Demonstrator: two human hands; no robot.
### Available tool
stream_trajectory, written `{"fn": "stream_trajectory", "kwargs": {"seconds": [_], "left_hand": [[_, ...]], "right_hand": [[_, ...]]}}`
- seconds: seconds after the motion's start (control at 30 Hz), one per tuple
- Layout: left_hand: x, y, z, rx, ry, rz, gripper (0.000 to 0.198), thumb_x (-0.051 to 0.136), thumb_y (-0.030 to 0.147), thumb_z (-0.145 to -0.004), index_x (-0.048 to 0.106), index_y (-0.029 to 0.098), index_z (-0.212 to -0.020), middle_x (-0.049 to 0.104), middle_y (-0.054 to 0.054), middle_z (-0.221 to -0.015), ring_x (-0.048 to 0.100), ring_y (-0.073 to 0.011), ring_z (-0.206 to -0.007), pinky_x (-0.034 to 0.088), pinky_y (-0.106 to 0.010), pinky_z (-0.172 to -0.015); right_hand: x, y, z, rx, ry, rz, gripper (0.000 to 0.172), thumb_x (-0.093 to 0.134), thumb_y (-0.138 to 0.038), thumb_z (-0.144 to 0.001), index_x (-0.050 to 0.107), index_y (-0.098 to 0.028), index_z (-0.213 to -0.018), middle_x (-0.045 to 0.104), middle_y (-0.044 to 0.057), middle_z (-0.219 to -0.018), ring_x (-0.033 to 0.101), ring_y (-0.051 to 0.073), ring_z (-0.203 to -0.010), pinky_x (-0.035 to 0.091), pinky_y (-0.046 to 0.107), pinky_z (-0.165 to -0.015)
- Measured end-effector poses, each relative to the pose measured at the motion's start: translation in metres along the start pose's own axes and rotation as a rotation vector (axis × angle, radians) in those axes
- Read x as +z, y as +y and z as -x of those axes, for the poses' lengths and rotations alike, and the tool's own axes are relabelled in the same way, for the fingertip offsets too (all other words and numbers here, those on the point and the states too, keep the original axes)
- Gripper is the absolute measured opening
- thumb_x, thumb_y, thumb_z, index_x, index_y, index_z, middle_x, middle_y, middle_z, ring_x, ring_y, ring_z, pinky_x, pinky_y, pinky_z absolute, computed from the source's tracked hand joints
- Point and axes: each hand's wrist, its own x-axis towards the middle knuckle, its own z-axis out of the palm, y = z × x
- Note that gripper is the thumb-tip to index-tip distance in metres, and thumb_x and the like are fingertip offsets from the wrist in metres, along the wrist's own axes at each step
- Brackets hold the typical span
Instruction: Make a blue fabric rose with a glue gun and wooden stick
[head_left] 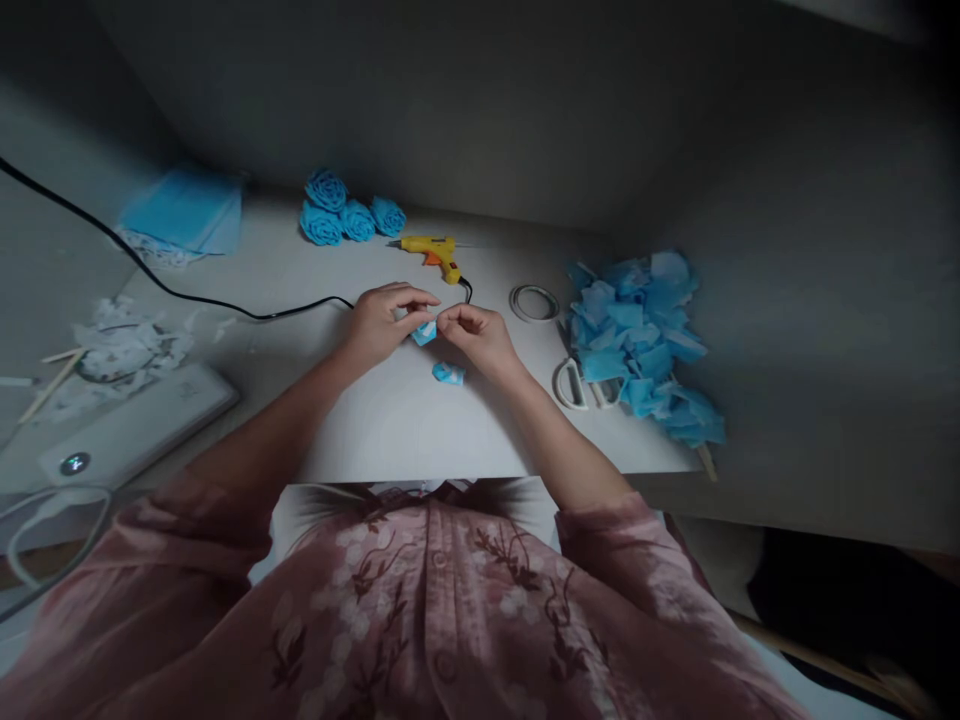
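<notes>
Both my hands meet over the middle of the white table [390, 420]. My left hand [382, 322] and my right hand [477, 335] each pinch a small blue paper piece [424, 332] held between them, fingers closed on it. A second small folded blue piece [448, 373] lies on the table just below my right hand. A yellow glue gun [432, 251] lies just beyond my hands, its black cord [225, 305] running off to the left.
Three blue paper roses [349, 213] sit at the back. A heap of blue paper squares [645, 340] lies right, with scissors [574, 385] and a tape ring [534, 302] beside it. Blue sheets [184, 212], white scraps [124, 345] and a white device [127, 430] lie left.
</notes>
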Motion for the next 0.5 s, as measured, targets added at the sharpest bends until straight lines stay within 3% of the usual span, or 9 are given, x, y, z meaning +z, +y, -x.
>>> {"fn": "stream_trajectory", "kwargs": {"seconds": [0.23, 0.33, 0.5], "left_hand": [[0.0001, 0.0024, 0.0001, -0.186, 0.026, 0.314, 0.052, 0.067, 0.063, -0.091, 0.073, 0.019, -0.118, 0.074, -0.007, -0.098, 0.068, -0.0188, -0.087, 0.053, -0.030, -0.077], [-0.0011, 0.0039, -0.0004, -0.274, -0.053, 0.311, 0.055, 0.072, 0.068, -0.085, 0.073, 0.018, -0.109, 0.072, -0.006, -0.089, 0.065, -0.0177, -0.078, 0.050, -0.028, -0.069], [0.0014, -0.0006, -0.0002, -0.367, -0.144, 0.353, 0.043, 0.083, 0.058, -0.073, 0.070, 0.019, -0.086, 0.070, -0.004, -0.075, 0.058, -0.0133, -0.063, 0.045, -0.026, -0.059]], "right_hand": [[-0.0010, -0.0045, -0.0011, -0.020, 0.149, -0.050, 0.028, 0.073, -0.048, -0.082, 0.067, -0.021, -0.078, 0.066, 0.000, -0.075, 0.062, 0.016, -0.078, 0.051, 0.031, -0.081], [-0.0031, -0.0055, -0.0024, -0.045, 0.208, -0.094, 0.033, 0.074, -0.053, -0.081, 0.066, -0.022, -0.078, 0.065, 0.000, -0.075, 0.061, 0.016, -0.080, 0.051, 0.032, -0.083], [-0.0038, -0.0032, -0.0030, -0.045, 0.242, -0.112, 0.036, 0.075, -0.057, -0.082, 0.067, -0.022, -0.080, 0.065, -0.001, -0.076, 0.059, 0.014, -0.078, 0.051, 0.031, -0.083]]}}
